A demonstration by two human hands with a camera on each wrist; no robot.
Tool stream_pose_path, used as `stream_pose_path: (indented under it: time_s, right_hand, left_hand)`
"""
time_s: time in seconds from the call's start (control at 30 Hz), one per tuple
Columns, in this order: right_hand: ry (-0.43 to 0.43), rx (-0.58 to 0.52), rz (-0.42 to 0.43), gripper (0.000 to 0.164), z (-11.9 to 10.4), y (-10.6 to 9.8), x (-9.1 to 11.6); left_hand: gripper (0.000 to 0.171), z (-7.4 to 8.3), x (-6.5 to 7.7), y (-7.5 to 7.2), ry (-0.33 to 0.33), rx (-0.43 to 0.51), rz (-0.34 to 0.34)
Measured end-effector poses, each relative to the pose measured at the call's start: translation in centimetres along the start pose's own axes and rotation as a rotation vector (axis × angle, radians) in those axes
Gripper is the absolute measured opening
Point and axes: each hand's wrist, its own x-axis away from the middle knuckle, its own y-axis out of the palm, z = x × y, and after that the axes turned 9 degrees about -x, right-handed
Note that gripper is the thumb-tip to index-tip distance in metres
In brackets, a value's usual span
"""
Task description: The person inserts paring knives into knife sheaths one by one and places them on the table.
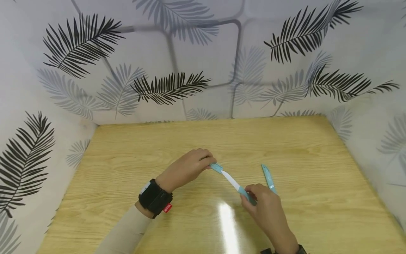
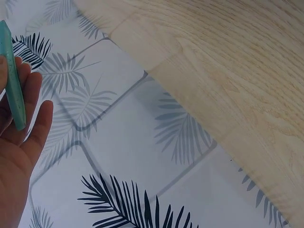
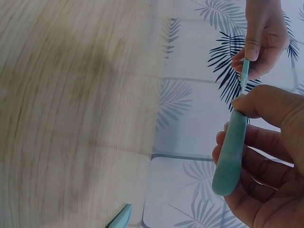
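In the head view, my left hand [image 1: 189, 168] pinches a teal knife sheath [image 1: 217, 168] between thumb and fingers. Held by its teal handle, a small knife [image 1: 231, 180] with a white blade is in my right hand [image 1: 268, 208]. The blade points up and left, its tip right at the sheath's mouth, knife and sheath nearly in line. In the right wrist view the thumb lies along the handle [image 3: 230, 156], fingers curled beneath. Beside the right hand, a second teal, blade-shaped piece [image 1: 267, 175] lies on the table, its near end partly hidden by that hand.
The wooden table [image 1: 142, 141] has a bright light reflection [image 1: 228, 225] near its front. A leaf-patterned cloth [image 1: 203, 63] hangs behind it and along both sides. A black band [image 1: 155, 198] is strapped round the left wrist.
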Motion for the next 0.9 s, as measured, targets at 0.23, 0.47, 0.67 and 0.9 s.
stream_pose_path:
  time_s: [0.23,0.47,0.67,0.9]
  right_hand:
    - [-0.086,0.033,0.003,0.018,0.1,-0.4,-0.4]
    - [-0.103,0.015,0.007,0.019,-0.1,-0.4,-0.4]
    - [-0.113,0.014,-0.001,0.018,-0.1,-0.1,-0.3]
    - [-0.118,0.014,-0.004,0.018,-0.3,0.0,-0.4]
  left_hand:
    - [0.020,0.2,-0.4,-0.3,0.004,-0.006,-0.037]
    - [0.020,0.5,-0.3,-0.1,-0.002,-0.008,-0.052]
    - [0.018,1.0,-0.5,0.4,0.020,-0.032,-0.049]
    - [0.018,1.5,-0.7,0.5,0.024,-0.054,-0.072]
